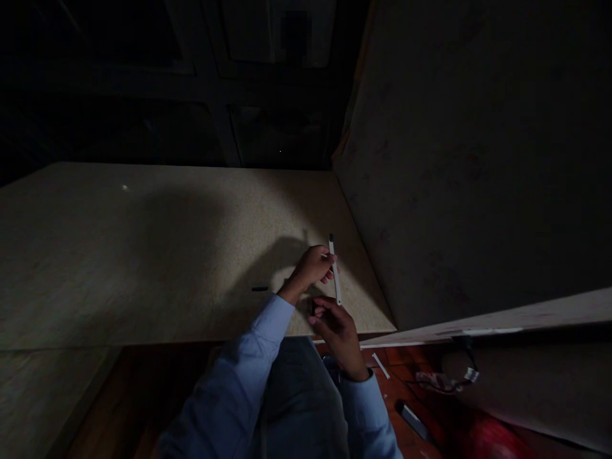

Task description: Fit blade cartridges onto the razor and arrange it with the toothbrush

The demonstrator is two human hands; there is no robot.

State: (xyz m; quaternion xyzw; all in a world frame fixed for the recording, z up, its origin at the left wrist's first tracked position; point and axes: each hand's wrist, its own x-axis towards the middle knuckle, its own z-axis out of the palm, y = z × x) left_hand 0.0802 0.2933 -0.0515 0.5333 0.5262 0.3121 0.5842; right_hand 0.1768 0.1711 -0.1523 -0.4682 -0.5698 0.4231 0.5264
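Note:
My left hand [315, 264] is closed around a slim white stick-shaped tool [335, 278] with a dark far end and a small dark dot at its near end. The tool stands nearly straight away from me, above the right part of the pale tabletop [191, 255]. Just below it, my right hand [337, 328] is closed, thumb and fingers pinching a small dark piece [313, 308] whose kind I cannot make out. A short dark strip [259, 289] lies on the tabletop to the left of my left wrist.
A dark upright panel [468, 172] borders the table on the right. Dark cabinet-like panels [282, 134] stand behind. On the reddish floor [389, 360] lie a white strip [381, 366], a dark and grey long object [414, 419], a cable [454, 387] and something red [492, 437].

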